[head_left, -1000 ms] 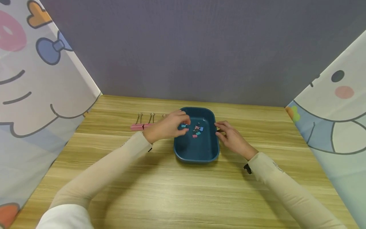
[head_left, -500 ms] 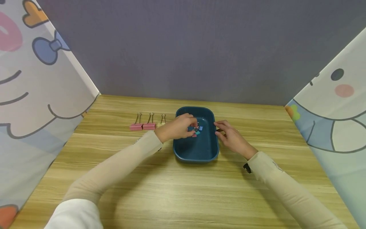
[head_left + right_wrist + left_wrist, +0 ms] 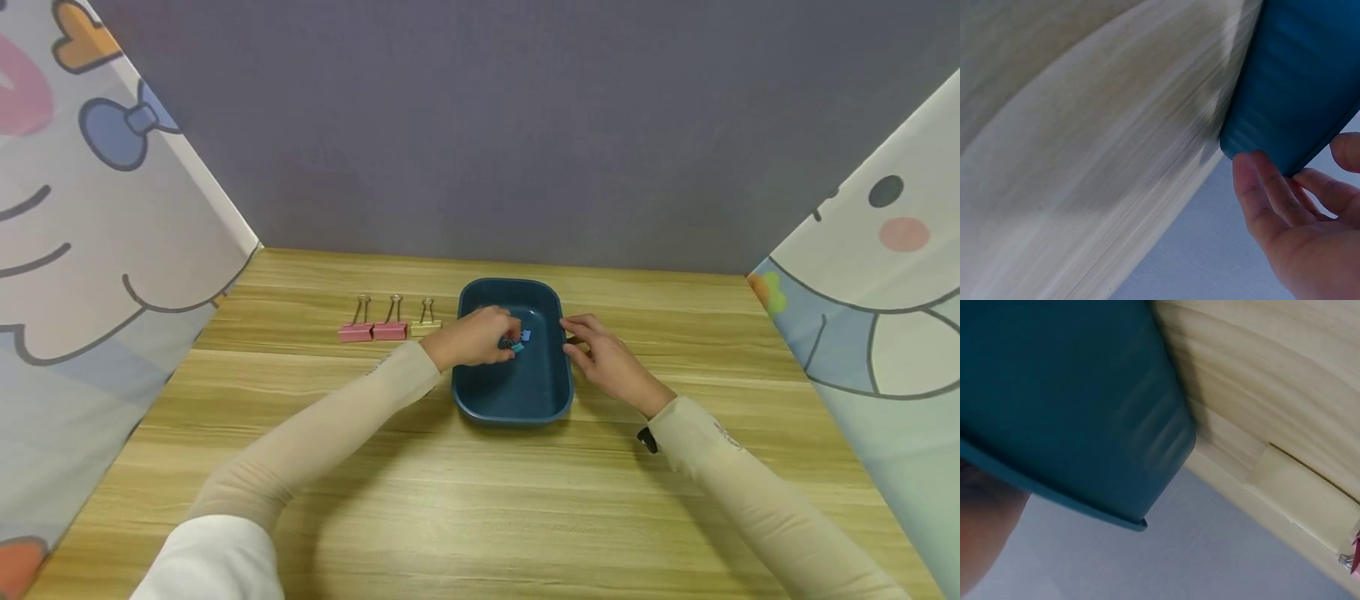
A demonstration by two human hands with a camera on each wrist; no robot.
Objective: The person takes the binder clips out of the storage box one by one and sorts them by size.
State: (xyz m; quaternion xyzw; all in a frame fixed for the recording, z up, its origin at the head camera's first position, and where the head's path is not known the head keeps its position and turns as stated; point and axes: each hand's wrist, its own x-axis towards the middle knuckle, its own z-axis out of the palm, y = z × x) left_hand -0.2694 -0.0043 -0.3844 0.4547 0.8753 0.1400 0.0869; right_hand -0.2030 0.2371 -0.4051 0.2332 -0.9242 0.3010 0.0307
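Observation:
A dark teal plastic bin sits on the table with several small binder clips inside. Among them a blue binder clip and a teal binder clip show. My left hand reaches over the bin's left rim, thumb and forefinger bent down around the small clips; its fingertips hide some clips, and I cannot tell whether one is pinched. In the left wrist view the bin's wall covers most of that hand. My right hand touches the bin's right side, its fingertips against the outer wall near the rim.
Left of the bin, two large pink binder clips and a yellow binder clip stand in a row, wire handles toward the back. A grey panel rises behind the wooden table. Printed cloth hangs at both sides.
My left hand has moved right and down to the clips in the bin, uncovering the yellow binder clip on the table. My right hand stays at the bin's side.

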